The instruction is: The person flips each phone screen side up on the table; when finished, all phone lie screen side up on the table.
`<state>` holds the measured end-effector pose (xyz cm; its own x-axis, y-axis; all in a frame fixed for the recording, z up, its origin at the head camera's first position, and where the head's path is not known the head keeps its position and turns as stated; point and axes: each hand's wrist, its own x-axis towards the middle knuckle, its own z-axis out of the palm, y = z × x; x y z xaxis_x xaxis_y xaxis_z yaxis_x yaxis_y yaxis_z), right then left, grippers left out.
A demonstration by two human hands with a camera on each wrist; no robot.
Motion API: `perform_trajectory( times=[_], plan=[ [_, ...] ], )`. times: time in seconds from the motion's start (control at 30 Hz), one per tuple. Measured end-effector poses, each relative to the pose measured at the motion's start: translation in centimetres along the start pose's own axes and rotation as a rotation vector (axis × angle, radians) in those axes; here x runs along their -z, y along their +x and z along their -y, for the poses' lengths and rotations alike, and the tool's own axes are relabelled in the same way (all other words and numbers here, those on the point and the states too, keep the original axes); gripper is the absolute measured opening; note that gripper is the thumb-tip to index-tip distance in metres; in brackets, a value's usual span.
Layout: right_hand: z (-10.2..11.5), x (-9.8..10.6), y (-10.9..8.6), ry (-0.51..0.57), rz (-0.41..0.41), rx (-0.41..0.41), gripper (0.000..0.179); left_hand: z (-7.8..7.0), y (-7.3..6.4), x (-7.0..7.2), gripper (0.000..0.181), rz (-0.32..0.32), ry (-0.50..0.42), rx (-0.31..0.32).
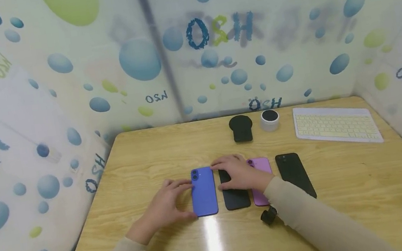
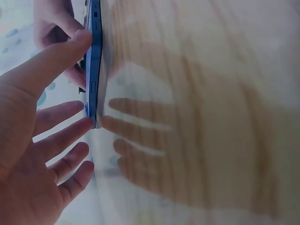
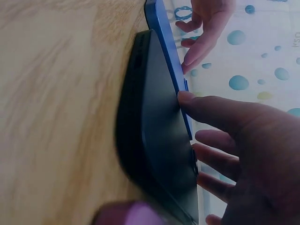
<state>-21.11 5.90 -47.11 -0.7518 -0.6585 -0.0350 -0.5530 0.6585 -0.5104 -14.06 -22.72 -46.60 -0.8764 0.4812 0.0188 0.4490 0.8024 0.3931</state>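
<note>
A blue phone (image 1: 205, 198) lies back up on the table, its camera lenses at the top left. Along its left side, my left hand (image 1: 164, 205) has spread fingers near the upper edge and the thumb at the lower corner. My right hand (image 1: 236, 174) reaches over a black phone (image 1: 237, 201), hiding its upper part. Its fingertips are right at the blue phone's top right corner, the thumb by the right edge. In the right wrist view, the thumb overlaps the seam between the black phone (image 3: 164, 112) and the blue phone (image 3: 164, 33).
A purple phone (image 1: 263, 164), partly under my right forearm, and a dark phone (image 1: 294, 170) lie to the right. Farther back are a black round-topped object (image 1: 241, 128), a white cylinder (image 1: 270, 124) with a black top and a white keyboard (image 1: 336, 124). Patterned curtains surround the wooden table (image 1: 143, 155).
</note>
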Motion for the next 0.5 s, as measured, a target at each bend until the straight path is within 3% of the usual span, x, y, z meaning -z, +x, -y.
perform_trajectory(
  times=[0.23,0.5],
  plan=[
    [0.54,-0.54,0.29,-0.001,0.009,-0.03,0.068,0.08,-0.11,-0.46,0.088,0.003,0.023,-0.008],
    [0.69,-0.9,0.93,0.084,-0.034,-0.059,0.071,-0.3,0.2,-0.09,0.085,-0.007,0.087,-0.027]
  ],
)
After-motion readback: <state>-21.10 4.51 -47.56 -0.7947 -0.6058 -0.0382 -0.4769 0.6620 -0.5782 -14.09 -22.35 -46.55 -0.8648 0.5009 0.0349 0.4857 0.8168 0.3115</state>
